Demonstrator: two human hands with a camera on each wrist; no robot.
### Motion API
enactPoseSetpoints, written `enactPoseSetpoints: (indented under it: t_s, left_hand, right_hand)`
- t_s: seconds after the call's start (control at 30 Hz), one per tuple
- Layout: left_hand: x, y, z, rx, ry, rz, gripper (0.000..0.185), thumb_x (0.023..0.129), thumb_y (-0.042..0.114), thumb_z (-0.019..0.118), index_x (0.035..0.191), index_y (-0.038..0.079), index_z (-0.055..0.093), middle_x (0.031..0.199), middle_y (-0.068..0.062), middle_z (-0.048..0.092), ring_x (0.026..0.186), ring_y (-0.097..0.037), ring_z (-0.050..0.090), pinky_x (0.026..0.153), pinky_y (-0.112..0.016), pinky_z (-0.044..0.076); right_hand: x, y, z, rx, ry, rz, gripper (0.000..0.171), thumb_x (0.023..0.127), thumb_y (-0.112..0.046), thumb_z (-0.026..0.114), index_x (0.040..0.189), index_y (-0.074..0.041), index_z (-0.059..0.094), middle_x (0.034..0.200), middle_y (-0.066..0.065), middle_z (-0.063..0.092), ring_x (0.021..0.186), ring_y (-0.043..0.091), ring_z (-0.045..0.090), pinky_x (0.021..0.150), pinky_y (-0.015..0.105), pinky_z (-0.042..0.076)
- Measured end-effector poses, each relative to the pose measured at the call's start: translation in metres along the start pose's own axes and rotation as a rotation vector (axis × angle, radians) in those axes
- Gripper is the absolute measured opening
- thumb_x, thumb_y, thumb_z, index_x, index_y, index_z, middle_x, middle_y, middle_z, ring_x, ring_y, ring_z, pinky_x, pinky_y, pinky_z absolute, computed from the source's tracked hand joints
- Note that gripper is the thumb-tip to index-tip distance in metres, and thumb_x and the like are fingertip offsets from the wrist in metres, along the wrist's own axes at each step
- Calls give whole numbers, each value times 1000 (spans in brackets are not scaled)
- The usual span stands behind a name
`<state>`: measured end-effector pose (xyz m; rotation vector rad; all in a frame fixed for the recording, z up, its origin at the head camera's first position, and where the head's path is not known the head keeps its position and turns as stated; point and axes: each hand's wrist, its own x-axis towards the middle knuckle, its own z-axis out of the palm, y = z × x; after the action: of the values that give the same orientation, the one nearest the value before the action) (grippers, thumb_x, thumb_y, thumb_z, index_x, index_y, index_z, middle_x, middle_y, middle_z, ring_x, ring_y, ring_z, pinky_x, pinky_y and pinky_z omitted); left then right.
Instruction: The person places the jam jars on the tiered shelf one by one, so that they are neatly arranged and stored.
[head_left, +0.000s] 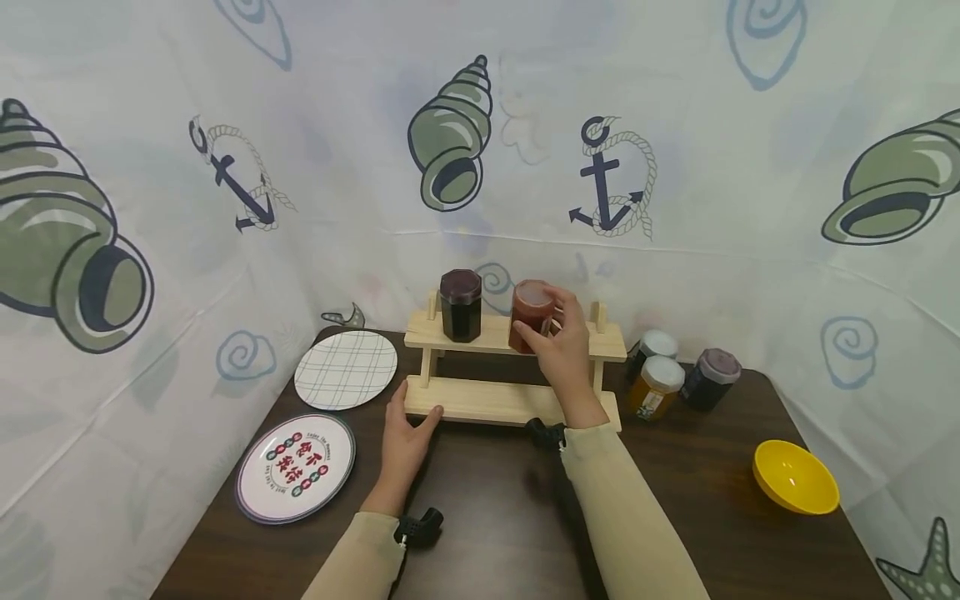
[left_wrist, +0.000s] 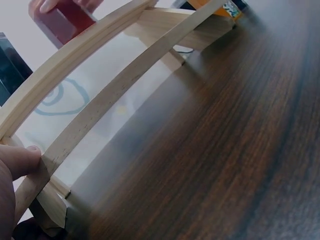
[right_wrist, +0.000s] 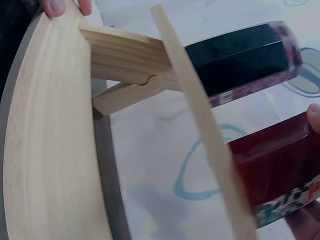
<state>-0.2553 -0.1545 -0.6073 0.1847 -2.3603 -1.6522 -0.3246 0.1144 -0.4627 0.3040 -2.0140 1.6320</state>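
Wood rack (head_left: 480, 400) sits mid-table w/ two shelves; L hand (head_left: 403, 442) rests on bottom shelf's left end, fingers straight, thumb on front edge; dark jar (head_left: 460, 305) stands on top shelf, left side; R hand (head_left: 564, 346) grips red jar (head_left: 529, 315) just beside it, also on top shelf; hands well apart; far right, three jars (head_left: 678, 379) near rack, then yellow bowl (head_left: 795, 477).

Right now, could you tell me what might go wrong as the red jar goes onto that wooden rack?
The red jar, gripped by the right hand, sits close to the dark jar; a nudge could knock it over. The wooden rack looks light, and only the left hand steadies its lower shelf, so it might slide or tip.
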Motion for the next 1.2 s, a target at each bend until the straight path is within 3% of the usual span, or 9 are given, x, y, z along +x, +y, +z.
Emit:
enactPoseSetpoints:
  t_s: [0.27,0.6,1.07,1.2]
  left_hand:
    - [-1,1,1,-6,12,0,93,100,32,81,173,12,28,169,-23,37,160,-41,36,129,-63,30]
    - [0,2,1,3,5,3,93,100,32,81,174,13,27,172,-22,35,162,-40,34,130,-62,29]
    - [1,1,2,12,6,3,93,101,31,81,174,12,27,170,-23,36,162,-39,34,131,-60,28]
    - [1,1,3,17,-3,3,93,101,31,80,174,12,26,170,-23,36,162,-39,34,131,-60,28]
  right_hand:
    - [8,19,5,-33,-91,10,80,91,-26,92,157,-41,49,153,9,54,133,32,61,114,58,53]
    - [16,23,4,-47,-159,5,87,92,-23,91,161,-44,43,159,12,49,137,33,60,115,61,52]
    - [16,25,-2,7,-289,15,100,93,-5,86,167,-43,31,163,17,34,144,44,51,114,67,50]
    - [15,25,-3,-26,-304,23,102,93,-6,86,168,-45,28,163,17,33,143,46,51,114,67,50]
